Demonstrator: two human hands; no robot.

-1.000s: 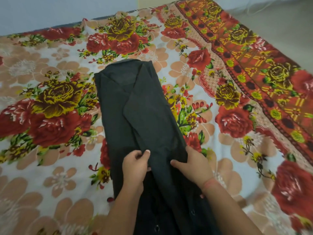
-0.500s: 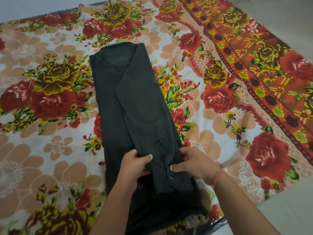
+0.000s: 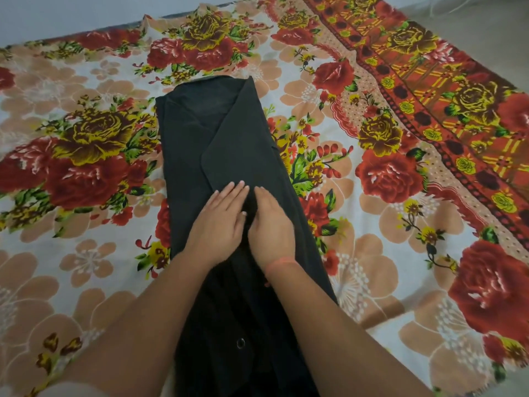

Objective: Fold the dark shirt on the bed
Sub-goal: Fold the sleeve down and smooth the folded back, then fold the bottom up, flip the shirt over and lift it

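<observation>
The dark shirt (image 3: 200, 144) lies on the bed as a long narrow strip running away from me, its sides folded inward and one flap lying diagonally across the top. My left hand (image 3: 219, 222) rests flat on the middle of the shirt, fingers stretched forward and slightly apart. My right hand (image 3: 272, 224) lies palm down right beside it, fingers together, pressing the cloth. Neither hand grips any fabric. A metal snap button (image 3: 240, 342) shows on the near part of the shirt between my forearms.
The bed is covered by a floral sheet (image 3: 86, 173) with red and yellow roses and a red patterned border (image 3: 446, 90) on the right. Pale floor (image 3: 486, 32) shows beyond the right edge, and a light wall (image 3: 71, 12) runs behind the bed.
Both hands let go of the shirt's edge they were pinching and now lie flat on the cloth, farther up the shirt. The view shifted back toward the bed's far side.
</observation>
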